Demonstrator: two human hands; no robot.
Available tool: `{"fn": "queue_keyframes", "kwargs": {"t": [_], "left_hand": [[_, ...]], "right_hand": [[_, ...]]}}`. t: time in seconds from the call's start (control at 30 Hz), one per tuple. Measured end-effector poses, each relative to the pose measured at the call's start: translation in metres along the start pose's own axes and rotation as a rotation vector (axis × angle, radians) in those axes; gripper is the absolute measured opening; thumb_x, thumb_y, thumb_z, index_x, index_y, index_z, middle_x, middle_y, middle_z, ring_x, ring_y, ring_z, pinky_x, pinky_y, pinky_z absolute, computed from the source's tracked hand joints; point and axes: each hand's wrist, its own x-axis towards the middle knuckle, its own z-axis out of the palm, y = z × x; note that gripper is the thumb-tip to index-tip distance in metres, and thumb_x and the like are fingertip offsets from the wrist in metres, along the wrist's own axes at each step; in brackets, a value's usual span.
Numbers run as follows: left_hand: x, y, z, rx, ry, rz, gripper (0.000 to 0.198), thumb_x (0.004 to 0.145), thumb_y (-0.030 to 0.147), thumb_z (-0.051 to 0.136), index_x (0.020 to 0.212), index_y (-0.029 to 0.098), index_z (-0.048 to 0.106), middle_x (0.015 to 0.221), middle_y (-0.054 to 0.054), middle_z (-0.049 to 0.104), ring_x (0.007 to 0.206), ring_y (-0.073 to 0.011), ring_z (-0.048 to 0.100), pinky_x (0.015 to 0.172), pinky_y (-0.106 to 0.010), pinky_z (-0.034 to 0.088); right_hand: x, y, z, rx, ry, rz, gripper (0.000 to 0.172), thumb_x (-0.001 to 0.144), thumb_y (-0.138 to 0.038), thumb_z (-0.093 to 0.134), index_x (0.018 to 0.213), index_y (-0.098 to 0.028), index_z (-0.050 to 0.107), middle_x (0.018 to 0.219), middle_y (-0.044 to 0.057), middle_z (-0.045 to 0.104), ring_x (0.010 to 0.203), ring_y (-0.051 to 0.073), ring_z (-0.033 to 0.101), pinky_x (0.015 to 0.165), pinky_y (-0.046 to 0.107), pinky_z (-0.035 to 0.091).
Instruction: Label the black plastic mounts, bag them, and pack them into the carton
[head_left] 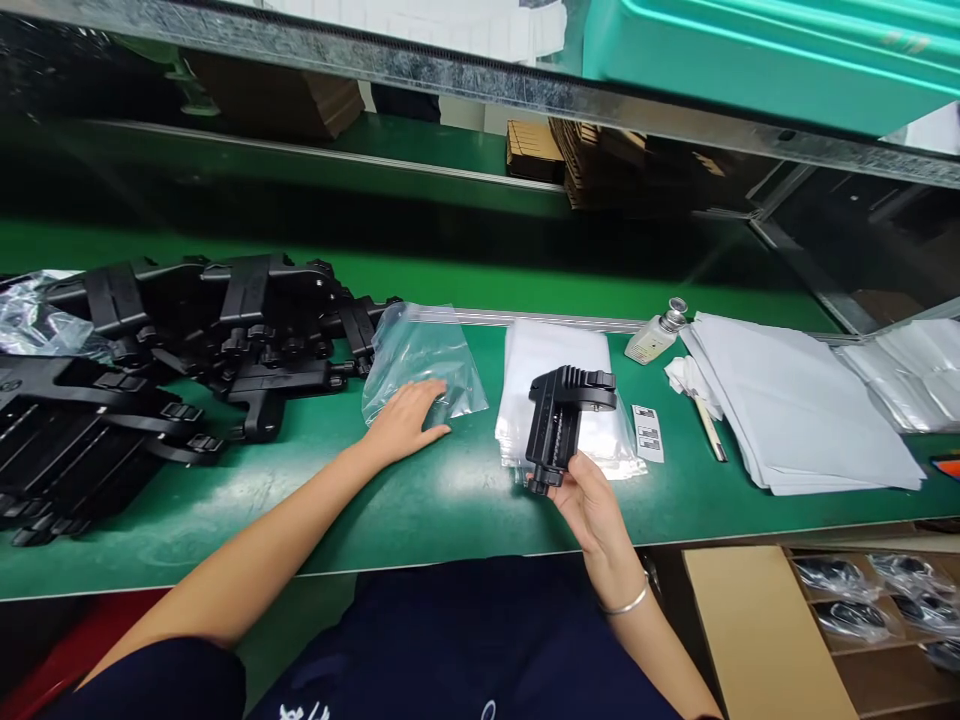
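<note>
My left hand (pixel 409 420) lies flat on the lower part of a clear plastic bag (pixel 427 345), fingers stretched out. In my right hand (pixel 589 500) is a black plastic clamp bracket (pixel 555 430), gripped at its lower end by thumb and fingers and tilted upright. Behind the bracket lies a stack of clear plastic bags (pixel 517 370) on the green table. Just right of that stack is a small white label sheet (pixel 648 433) with black print. A heap of similar black brackets (pixel 247 300) spreads over the table's left side.
A small glass bottle with a metal top (pixel 656 335), a pen (pixel 710 428) and a stack of white sheets (pixel 795 400) stand or lie to the right. Overhead runs a metal shelf edge (pixel 450 60) bearing a green bin (pixel 750 60). Below right, an open carton (pixel 772 630) holds bagged black parts.
</note>
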Motion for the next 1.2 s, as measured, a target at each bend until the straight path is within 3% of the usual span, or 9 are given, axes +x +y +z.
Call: {"fn": "queue_keyframes", "kwargs": {"t": [0.07, 0.13, 0.23, 0.37, 0.47, 0.63, 0.93, 1.07, 1.2], "left_hand": [[-0.009, -0.001, -0.002, -0.005, 0.022, -0.061, 0.035, 0.095, 0.035, 0.037, 0.111, 0.016, 0.062, 0.117, -0.017, 0.064, 0.114, -0.0314, 0.057, 0.099, -0.048, 0.044], [-0.015, 0.000, -0.006, -0.025, 0.002, -0.123, 0.034, 0.095, 0.027, 0.031, 0.095, 0.017, 0.063, 0.098, -0.015, 0.066, 0.099, -0.0294, 0.061, 0.088, -0.044, 0.048], [-0.013, 0.007, -0.015, -0.093, -0.050, -0.129, 0.029, 0.095, 0.025, 0.033, 0.093, 0.019, 0.062, 0.095, -0.010, 0.067, 0.094, -0.0256, 0.063, 0.084, -0.037, 0.049], [-0.002, 0.021, -0.023, -0.198, -0.142, -0.118, 0.021, 0.088, 0.019, 0.043, 0.092, 0.019, 0.063, 0.089, -0.005, 0.070, 0.083, -0.0215, 0.064, 0.072, -0.030, 0.048], [0.003, 0.029, -0.025, -0.248, -0.179, -0.144, 0.021, 0.083, 0.014, 0.044, 0.089, 0.016, 0.064, 0.085, -0.006, 0.069, 0.079, -0.0218, 0.064, 0.067, -0.030, 0.046], [0.002, 0.038, -0.030, -0.342, -0.228, -0.130, 0.015, 0.083, 0.019, 0.048, 0.077, 0.018, 0.062, 0.082, -0.003, 0.069, 0.077, -0.0182, 0.063, 0.066, -0.026, 0.046], [-0.015, 0.039, -0.029, -0.253, -0.170, -0.136, 0.027, 0.090, 0.016, 0.039, 0.099, 0.015, 0.063, 0.105, -0.011, 0.067, 0.096, -0.0245, 0.062, 0.081, -0.035, 0.047], [-0.016, 0.038, -0.032, -0.394, -0.169, -0.100, 0.029, 0.091, 0.019, 0.039, 0.113, 0.016, 0.057, 0.090, -0.004, 0.067, 0.087, -0.0200, 0.063, 0.077, -0.030, 0.048], [-0.024, 0.046, -0.049, -0.362, -0.170, -0.085, 0.032, 0.091, 0.019, 0.037, 0.121, 0.017, 0.048, 0.080, 0.001, 0.062, 0.072, -0.0167, 0.060, 0.065, -0.026, 0.045]], "right_hand": [[0.000, -0.001, -0.004, -0.068, -0.003, 0.007, 0.037, 0.082, -0.051, 0.067, 0.105, -0.022, 0.067, 0.098, 0.006, 0.073, 0.083, 0.023, 0.069, 0.076, 0.043, 0.059], [0.001, -0.003, -0.008, -0.192, 0.015, -0.014, 0.039, 0.079, -0.049, 0.069, 0.106, -0.021, 0.066, 0.097, 0.007, 0.071, 0.083, 0.023, 0.068, 0.077, 0.041, 0.058], [0.001, -0.007, -0.007, -0.506, 0.000, -0.099, 0.039, 0.076, -0.041, 0.072, 0.109, -0.023, 0.065, 0.102, 0.006, 0.068, 0.095, 0.023, 0.064, 0.084, 0.039, 0.055], [-0.004, -0.013, 0.006, -0.952, -0.230, -0.138, 0.035, 0.079, -0.031, 0.068, 0.113, -0.026, 0.062, 0.111, 0.005, 0.062, 0.106, 0.024, 0.059, 0.096, 0.042, 0.049], [-0.006, -0.011, 0.013, -1.138, -0.351, -0.150, 0.040, 0.081, -0.027, 0.065, 0.120, -0.025, 0.057, 0.115, 0.007, 0.060, 0.109, 0.025, 0.057, 0.098, 0.043, 0.047], [0.003, -0.002, 0.012, -1.236, -0.490, -0.182, 0.043, 0.082, -0.024, 0.066, 0.123, -0.022, 0.055, 0.117, 0.009, 0.059, 0.112, 0.026, 0.056, 0.099, 0.044, 0.047], [0.008, -0.006, 0.007, -1.282, -0.513, -0.254, 0.041, 0.085, -0.026, 0.064, 0.124, -0.023, 0.054, 0.116, 0.009, 0.060, 0.111, 0.027, 0.057, 0.097, 0.045, 0.049], [0.008, -0.003, 0.013, -1.268, -0.629, -0.271, 0.040, 0.085, -0.028, 0.066, 0.123, -0.024, 0.055, 0.116, 0.009, 0.061, 0.110, 0.026, 0.059, 0.096, 0.044, 0.050], [0.014, 0.005, 0.015, -1.307, -0.447, -0.297, 0.039, 0.084, -0.028, 0.066, 0.121, -0.022, 0.054, 0.112, 0.010, 0.062, 0.107, 0.028, 0.060, 0.093, 0.047, 0.052]]}}
